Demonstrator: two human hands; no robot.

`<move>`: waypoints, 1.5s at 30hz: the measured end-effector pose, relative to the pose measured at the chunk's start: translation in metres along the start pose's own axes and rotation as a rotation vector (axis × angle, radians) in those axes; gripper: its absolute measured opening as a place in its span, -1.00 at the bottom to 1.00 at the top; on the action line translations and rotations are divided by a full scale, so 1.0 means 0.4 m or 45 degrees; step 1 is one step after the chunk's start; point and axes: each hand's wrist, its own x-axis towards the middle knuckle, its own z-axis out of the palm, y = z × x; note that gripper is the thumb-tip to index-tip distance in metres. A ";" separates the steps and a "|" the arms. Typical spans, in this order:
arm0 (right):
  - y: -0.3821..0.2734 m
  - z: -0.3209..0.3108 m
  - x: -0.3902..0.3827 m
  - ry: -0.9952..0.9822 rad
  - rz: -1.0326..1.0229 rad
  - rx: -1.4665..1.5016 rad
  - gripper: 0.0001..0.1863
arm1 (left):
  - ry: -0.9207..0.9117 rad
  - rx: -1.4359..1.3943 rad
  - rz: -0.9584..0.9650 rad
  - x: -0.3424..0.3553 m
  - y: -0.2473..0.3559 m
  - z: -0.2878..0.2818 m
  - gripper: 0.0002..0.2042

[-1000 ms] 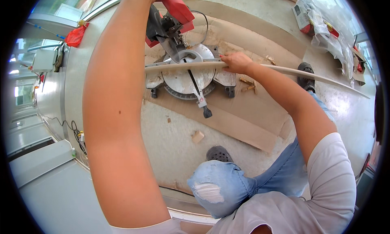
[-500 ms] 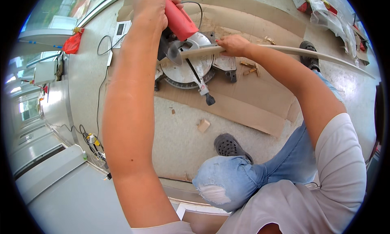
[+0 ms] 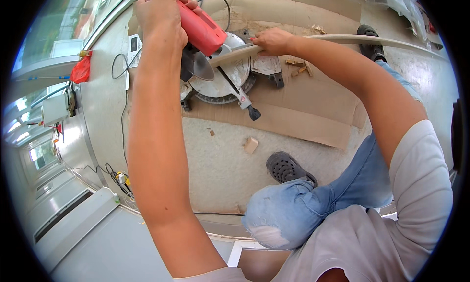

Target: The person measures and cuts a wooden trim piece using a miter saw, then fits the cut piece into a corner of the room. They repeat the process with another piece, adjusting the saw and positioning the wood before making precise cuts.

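Note:
At the upper left, my left hand is wrapped round the handle of a miter saw, by its red housing. The round grey blade hangs over the turntable, and its contact with the wood is unclear. A long, thin wooden strip lies across the saw, its left end close by the blade. My right hand grips this strip right of the blade, fingers closed. Something small and red shows at those fingertips, too small to name. My right forearm hides the strip's middle.
Cardboard lies under the saw, with wood scraps on it. A small wooden block sits on the floor near my shoe. Cables run along the left. A red bag hangs there; plastic wrapping lies upper right.
The view has shifted. The saw's red housing and blade sit a little further left over the turntable. The strip slants more, and my right hand still holds it.

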 end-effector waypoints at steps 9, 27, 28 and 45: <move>-0.004 -0.001 0.005 0.010 -0.008 0.011 -0.61 | 0.001 0.005 0.048 -0.032 -0.014 -0.003 -0.86; 0.006 0.002 -0.005 0.072 -0.059 0.075 -0.64 | 0.118 0.086 0.111 -0.174 -0.071 0.038 -0.47; 0.003 0.001 -0.004 0.071 -0.056 0.062 -0.65 | 0.128 0.102 0.113 -0.181 -0.074 0.039 -0.46; -0.001 0.003 0.000 0.018 -0.009 0.037 -0.67 | 0.136 0.103 0.281 -0.346 -0.241 0.075 -0.54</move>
